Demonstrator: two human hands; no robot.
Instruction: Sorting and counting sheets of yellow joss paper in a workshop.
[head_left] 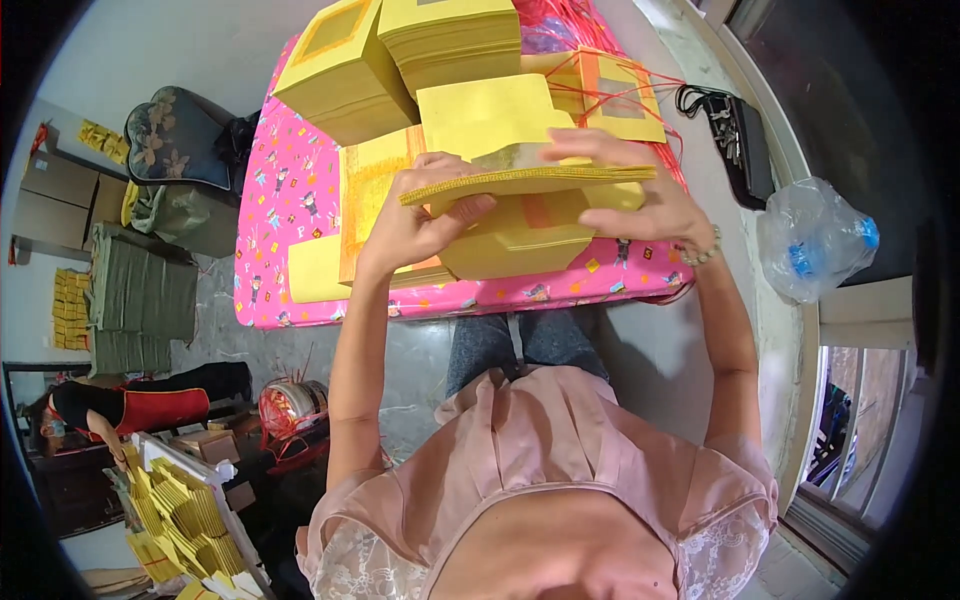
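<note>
My left hand [425, 215] is closed on one end of a thin stack of yellow paper sheets [530, 184], its thumb beneath and its fingers over the top. The layered long edge of the stack faces me, raised above the table. Around the stack's other end my right hand [655, 200] is spread, slightly blurred, with fingers above and thumb below; whether it touches the paper I cannot tell. Under and behind my hands lie more yellow paper piles [480, 105], one with an orange-bordered panel [370, 195].
Tall yellow paper blocks [450, 45] stand at the table's far side, beside red cords [600, 30]. A pink patterned cloth [275, 255] covers the table. A clear plastic bag [815, 240] lies at right. Far left, another person [160, 405] handles folded yellow paper [185, 515].
</note>
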